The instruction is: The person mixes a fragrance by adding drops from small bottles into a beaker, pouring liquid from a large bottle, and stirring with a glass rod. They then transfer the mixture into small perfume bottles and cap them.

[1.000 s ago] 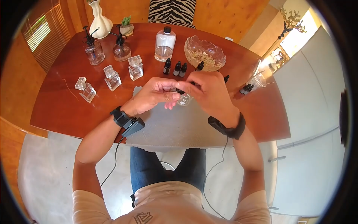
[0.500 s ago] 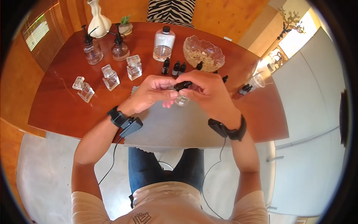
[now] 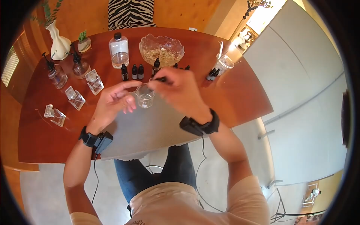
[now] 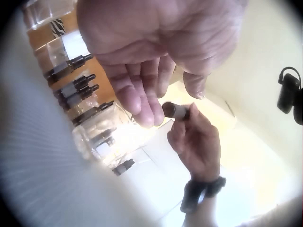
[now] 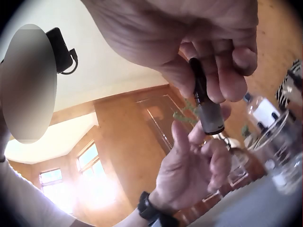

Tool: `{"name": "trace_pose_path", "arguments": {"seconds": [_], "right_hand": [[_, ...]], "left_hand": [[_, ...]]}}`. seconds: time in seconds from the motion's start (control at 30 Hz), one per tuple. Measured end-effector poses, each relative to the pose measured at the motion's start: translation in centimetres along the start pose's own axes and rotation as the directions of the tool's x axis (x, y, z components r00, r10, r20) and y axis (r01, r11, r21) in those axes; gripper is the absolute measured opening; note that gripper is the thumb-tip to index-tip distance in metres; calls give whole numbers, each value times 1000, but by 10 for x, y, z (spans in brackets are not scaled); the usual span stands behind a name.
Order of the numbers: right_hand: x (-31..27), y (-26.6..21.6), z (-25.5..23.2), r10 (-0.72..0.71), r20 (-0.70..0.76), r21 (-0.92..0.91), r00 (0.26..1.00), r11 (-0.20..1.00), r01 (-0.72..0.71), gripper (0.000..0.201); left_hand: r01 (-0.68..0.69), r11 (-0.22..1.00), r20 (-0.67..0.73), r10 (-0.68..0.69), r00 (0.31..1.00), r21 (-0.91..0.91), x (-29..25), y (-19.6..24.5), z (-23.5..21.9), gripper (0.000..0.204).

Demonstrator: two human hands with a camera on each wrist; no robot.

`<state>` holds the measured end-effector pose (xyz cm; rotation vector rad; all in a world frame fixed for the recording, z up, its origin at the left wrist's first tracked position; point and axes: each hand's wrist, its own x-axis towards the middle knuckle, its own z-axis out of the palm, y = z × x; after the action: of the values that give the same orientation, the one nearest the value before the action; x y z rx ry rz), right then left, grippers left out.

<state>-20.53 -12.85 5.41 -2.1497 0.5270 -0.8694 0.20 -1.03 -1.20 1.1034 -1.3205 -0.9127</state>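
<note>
A small dark bottle with a grey label (image 5: 211, 118) is pinched between the thumb and fingers of the right hand (image 3: 179, 90); its black cap end lies within the fingers. The left hand (image 3: 114, 103) holds nothing, its fingers loosely bent just left of the glass beaker (image 3: 145, 98). That beaker stands on the grey mat (image 3: 150, 125) between the hands, with the right fingertips near its rim. In the left wrist view the dark bottle (image 4: 176, 110) shows in the right hand (image 4: 196, 139), close to the left fingertips.
Behind the hands stand several dropper bottles (image 3: 124, 72), a clear bottle with a black cap (image 3: 119, 52) and a glass bowl of flakes (image 3: 161, 50). Square glass bottles (image 3: 75, 100) and two spray bottles (image 3: 57, 77) stand at left. A clear cup (image 3: 225, 64) with small bottles stands at right.
The hands have moved apart, the left one having let go of the small bottle, which stays in the right. The beaker shows more fully between them. The head view has shifted toward the right.
</note>
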Motion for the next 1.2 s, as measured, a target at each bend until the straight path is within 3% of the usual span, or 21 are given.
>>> {"name": "trace_pose_path", "arguments": {"seconds": [0.13,0.17,0.2,0.27,0.33,0.47,0.57,0.67,0.7,0.77,0.87,0.97,1.0,1.17,1.2], "right_hand": [[0,51,-85,39,-252,-169,967,982,-84,13],[-3,51,-110,269,-258,-60,928,954,-293,9],[-5,79,-138,197,-360,-262,912,917,-301,9],[-4,133,-189,124,-381,-636,916,684,-357,12],[-4,167,-212,242,-376,-598,895,674,-434,14],[-4,211,-225,451,-285,-505,846,679,-533,15],[-3,230,-226,443,-207,-379,872,786,-489,20],[-5,224,-229,546,-189,-291,816,763,-577,26],[-8,222,-228,398,-262,-454,879,753,-476,28],[-13,220,-227,55,-303,-750,951,603,-274,32],[-8,202,-210,87,-411,-677,907,638,-368,35],[1,200,-195,316,-321,-455,893,775,-438,35],[3,198,-191,327,-312,-477,892,758,-445,31],[10,208,-186,300,-232,-617,925,691,-378,24],[8,210,-193,173,-238,-661,956,692,-290,21]], "left_hand": [[-25,1000,-151,26,988,7,3,5,-7,39],[-27,1000,-183,28,983,5,4,4,-8,38],[-29,1000,-213,29,977,4,4,2,-9,37],[-32,999,-265,33,964,7,4,1,-8,33],[-30,1000,-270,29,962,1,4,-2,-9,30],[-42,999,-303,33,952,-22,5,-7,-14,24],[-65,997,-330,48,943,-40,6,-7,-16,24],[-47,997,-349,22,937,-64,7,-10,-18,24],[-46,997,-349,21,937,-64,7,-9,-17,24],[-47,997,-356,20,934,-66,7,-7,-17,24],[-38,998,-368,15,930,-56,6,-8,-18,24],[-37,998,-369,18,929,-44,7,-8,-18,24],[-40,998,-367,20,930,-45,7,-8,-17,24],[-56,997,-365,36,930,-44,7,-9,-20,22],[-47,997,-368,23,930,-57,7,-8,-20,21]]}}
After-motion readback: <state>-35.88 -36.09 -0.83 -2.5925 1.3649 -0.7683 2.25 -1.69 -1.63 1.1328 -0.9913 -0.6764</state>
